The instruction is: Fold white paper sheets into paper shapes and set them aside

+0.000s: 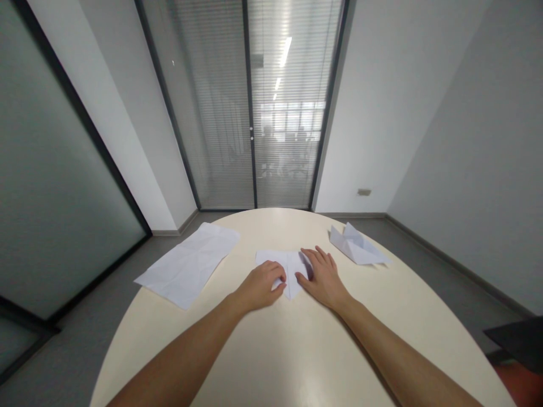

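Note:
A white sheet of paper, folded to a point at its near end and creased down the middle, lies on the table between my hands. My left hand rests over its left side, fingers curled toward the thumb, closed at the paper's edge. On the right side, my right hand touches the paper with its fingers stretched and apart, the thumb near the middle crease. A right-hand part of the paper looks slightly raised and shaded beside the fingers. Both hands partly cover the paper's side edges.
The round cream table fills the foreground. A large creased paper sheet lies at the left, overlapping the table's edge. A folded paper boat sits at the right. A dark and red chair stands at the lower right.

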Available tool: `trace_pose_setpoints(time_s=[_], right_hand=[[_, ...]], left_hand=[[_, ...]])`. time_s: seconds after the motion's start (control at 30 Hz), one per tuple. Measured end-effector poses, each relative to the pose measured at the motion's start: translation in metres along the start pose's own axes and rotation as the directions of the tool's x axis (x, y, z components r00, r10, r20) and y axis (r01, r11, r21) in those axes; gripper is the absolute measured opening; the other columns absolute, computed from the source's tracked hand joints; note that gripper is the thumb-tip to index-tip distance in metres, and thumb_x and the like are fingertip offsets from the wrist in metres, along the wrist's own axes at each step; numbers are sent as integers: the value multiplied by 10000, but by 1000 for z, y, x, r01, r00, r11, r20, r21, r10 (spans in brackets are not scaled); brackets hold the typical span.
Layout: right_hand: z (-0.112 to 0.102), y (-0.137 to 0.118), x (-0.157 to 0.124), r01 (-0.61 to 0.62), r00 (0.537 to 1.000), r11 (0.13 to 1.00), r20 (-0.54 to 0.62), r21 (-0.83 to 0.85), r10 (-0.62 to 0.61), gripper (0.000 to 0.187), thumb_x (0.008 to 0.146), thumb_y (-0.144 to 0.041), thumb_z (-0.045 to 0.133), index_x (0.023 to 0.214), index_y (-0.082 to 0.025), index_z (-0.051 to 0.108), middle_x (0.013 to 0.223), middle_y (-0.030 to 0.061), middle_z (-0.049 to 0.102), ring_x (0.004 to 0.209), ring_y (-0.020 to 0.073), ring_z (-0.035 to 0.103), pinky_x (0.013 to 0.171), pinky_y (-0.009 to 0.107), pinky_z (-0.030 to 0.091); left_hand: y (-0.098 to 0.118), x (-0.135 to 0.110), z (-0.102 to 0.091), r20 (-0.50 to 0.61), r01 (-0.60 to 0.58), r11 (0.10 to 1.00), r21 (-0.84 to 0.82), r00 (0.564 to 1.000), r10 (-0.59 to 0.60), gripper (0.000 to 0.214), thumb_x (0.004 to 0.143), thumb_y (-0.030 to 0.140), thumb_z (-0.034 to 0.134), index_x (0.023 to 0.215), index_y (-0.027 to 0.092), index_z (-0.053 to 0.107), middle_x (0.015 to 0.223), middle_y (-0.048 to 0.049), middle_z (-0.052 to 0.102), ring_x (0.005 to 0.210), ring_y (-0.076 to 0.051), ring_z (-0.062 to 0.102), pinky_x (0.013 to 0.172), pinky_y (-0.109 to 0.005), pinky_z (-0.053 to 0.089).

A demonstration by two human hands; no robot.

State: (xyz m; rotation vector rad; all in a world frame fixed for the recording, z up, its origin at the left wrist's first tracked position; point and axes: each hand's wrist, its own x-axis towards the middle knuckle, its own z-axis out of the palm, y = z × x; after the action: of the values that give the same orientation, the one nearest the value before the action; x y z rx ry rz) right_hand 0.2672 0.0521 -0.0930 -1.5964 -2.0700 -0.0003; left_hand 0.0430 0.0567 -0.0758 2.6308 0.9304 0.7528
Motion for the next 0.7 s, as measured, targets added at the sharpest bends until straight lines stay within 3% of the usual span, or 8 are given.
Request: trace_pose_setpoints(time_s=[0.17, 0.47, 0.7], right_hand=[[0, 1, 0, -14, 1000, 1000, 9, -15, 14, 670, 838, -424, 559, 1447, -203, 387, 1509, 114, 417, 1452, 314, 230, 1163, 573, 159], [-2, -2, 0, -22, 1000, 1000, 21, -7, 22, 653, 827, -415, 575, 1418, -185, 419, 1461, 104, 479, 1442, 318, 244, 1171, 560, 155], [1, 0, 0, -53, 999, 998, 4, -18, 53, 671, 823, -440, 587, 1420, -182, 421, 1513, 122, 414, 1432, 336, 273, 1158, 572, 190]], left_hand=[[0, 0, 0, 5, 4, 1000, 8, 1000, -4, 86, 859, 162, 573, 920, 222, 573, 996, -32, 629, 984, -204, 549, 907, -337, 442], [0, 0, 0, 1, 5, 1000, 17, 1000, -5, 82, 872, 158, 560, 927, 217, 577, 996, -31, 626, 984, -199, 548, 906, -330, 443], [2, 0, 0, -4, 19, 999, 30, 1000, -19, 101, 892, 155, 521, 943, 216, 584, 1022, -43, 621, 996, -202, 549, 906, -339, 452]])
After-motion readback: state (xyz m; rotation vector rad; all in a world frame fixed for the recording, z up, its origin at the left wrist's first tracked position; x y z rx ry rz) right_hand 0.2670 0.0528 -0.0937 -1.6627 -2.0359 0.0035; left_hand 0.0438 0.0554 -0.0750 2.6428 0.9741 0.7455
